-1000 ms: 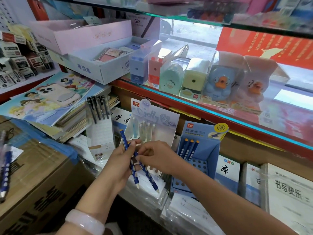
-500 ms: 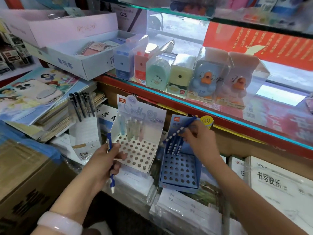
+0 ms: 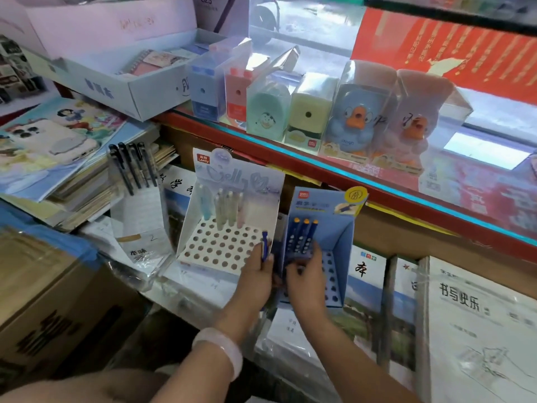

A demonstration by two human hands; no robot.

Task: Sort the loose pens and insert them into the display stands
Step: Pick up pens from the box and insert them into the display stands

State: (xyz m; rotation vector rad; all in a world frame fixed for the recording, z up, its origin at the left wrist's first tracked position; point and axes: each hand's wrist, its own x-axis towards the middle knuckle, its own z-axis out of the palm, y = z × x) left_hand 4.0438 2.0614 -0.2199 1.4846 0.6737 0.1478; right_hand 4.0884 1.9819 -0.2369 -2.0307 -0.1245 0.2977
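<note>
Four black pens (image 3: 132,167) stand in the white holder at your left. Next comes the white display stand (image 3: 223,228), pastel pens in its back row. Your left hand (image 3: 257,279) grips one blue pen (image 3: 265,246) upright at that stand's right edge. Your right hand (image 3: 306,276) rests with curled fingers in the blue display stand (image 3: 338,245), below three blue pens (image 3: 303,237); whether it holds anything, you cannot tell.

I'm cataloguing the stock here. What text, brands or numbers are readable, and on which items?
"G25" on the dark box at top.
"LANTU" on the white pen stand.
"Jelly" across that stand's header, faint.
"书写快乐" on the wrapped workbook.
"本味" on the white carton.
Red banner writing and sharpener box labels: too blurred to read.
</note>
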